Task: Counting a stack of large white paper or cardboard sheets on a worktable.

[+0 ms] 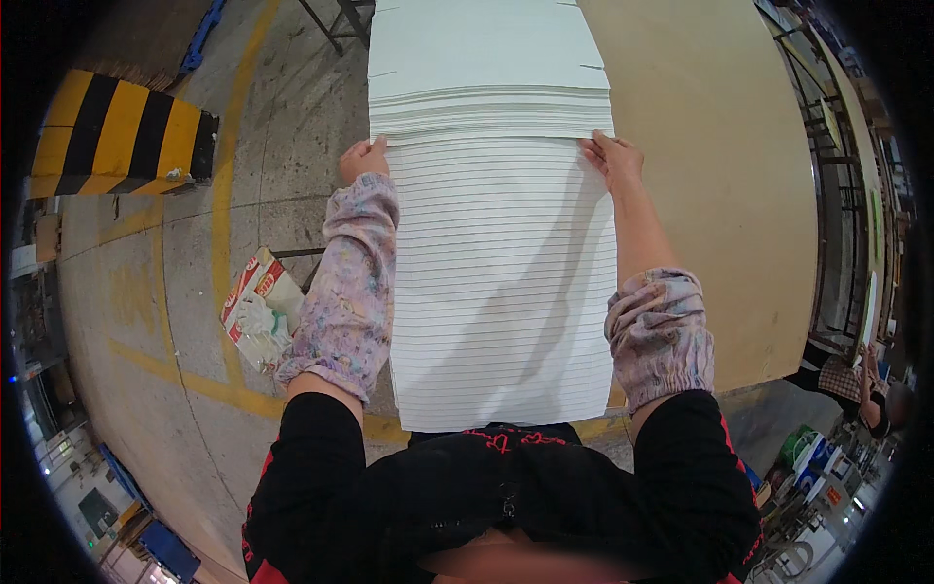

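Note:
A long run of large white sheets (501, 292) lies in front of me, overlapped so that their edges form many closely spaced lines. At its far end rises a thicker stack of white sheets (486, 44), its front edges stepped. My left hand (365, 161) pinches the left corner of a white sheet where the stack meets the overlapped run. Across from it, my right hand (615, 161) grips the right corner of the same edge between thumb and fingers. Both forearms wear patterned sleeve covers, and a shadow falls over the sheets.
A broad tan board (715, 195) lies to the right of the sheets. On the left are a yellow-and-black striped barrier (122, 134) and a red-and-white package (261, 307) with something white on it. Another person (851, 380) is at the far right, near shelving.

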`<state>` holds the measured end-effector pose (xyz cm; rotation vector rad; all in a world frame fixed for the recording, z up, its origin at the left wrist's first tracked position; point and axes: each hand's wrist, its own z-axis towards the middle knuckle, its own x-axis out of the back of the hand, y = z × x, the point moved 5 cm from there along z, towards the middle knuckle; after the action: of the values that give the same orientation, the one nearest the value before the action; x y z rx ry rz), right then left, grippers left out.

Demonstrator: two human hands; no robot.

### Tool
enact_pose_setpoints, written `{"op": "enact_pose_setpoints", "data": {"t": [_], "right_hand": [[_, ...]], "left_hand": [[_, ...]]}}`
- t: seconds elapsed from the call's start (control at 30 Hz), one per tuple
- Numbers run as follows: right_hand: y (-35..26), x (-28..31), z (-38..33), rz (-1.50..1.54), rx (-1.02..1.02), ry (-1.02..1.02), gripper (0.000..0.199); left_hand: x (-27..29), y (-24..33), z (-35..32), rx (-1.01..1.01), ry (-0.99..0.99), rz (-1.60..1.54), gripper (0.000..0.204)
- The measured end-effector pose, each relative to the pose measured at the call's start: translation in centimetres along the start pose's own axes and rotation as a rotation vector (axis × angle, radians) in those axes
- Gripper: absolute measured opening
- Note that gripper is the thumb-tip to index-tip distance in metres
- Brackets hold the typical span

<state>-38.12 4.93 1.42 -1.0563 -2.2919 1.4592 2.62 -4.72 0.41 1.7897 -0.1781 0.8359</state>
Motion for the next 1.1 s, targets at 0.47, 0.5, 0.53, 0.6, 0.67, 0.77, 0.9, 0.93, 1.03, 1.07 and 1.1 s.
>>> {"op": "enact_pose_setpoints", "data": {"t": [0.47,0.5,0.53,0.6,0.67,0.77,0.9,0.93,1.03,1.07,1.1], "right_hand": [[1.7,0.1,1.1,0.029,-0.015,-0.136,0.014],[1.8,-0.3,1.1,0.033,-0.001,-0.186,0.015],[1.8,0.1,1.1,0.026,0.001,-0.179,0.015],[2.1,0.8,0.5,0.028,-0.082,-0.236,0.017],[2.4,-1.6,-2.1,0.047,-0.143,-0.343,0.017],[3.8,-6.6,-6.3,0.054,-0.203,-0.67,0.021],[5.5,-12.0,-11.5,0.248,-0.378,-0.795,0.029],[5.8,-13.0,-12.0,0.257,-0.372,-0.786,0.029],[6.2,-13.2,-11.9,0.272,-0.377,-0.786,0.03],[6.2,-13.1,-11.4,0.29,-0.357,-0.739,0.029],[6.2,-12.9,-10.8,0.305,-0.339,-0.693,0.028]], "left_hand": [[-0.4,-1.4,0.4,-0.103,-0.152,-0.352,0.023],[0.0,-1.7,0.7,-0.171,-0.084,-0.365,0.028],[-0.5,-1.1,0.2,-0.166,-0.091,-0.37,0.028],[-0.9,0.4,-1.3,-0.036,-0.086,-0.337,0.035],[-0.2,0.1,-1.1,-0.014,-0.084,-0.356,0.034],[0.0,-0.3,-0.6,0.011,-0.064,-0.365,0.033],[0.2,-0.2,-0.2,-0.132,0.097,-0.186,0.035],[0.4,-0.5,0.1,-0.173,0.138,-0.191,0.032],[-0.2,0.2,-0.5,-0.172,-0.013,-0.261,0.025],[-0.4,-0.3,0.1,-0.164,-0.059,-0.378,0.018],[-0.1,-0.8,0.9,-0.165,-0.06,-0.378,0.018]]}}
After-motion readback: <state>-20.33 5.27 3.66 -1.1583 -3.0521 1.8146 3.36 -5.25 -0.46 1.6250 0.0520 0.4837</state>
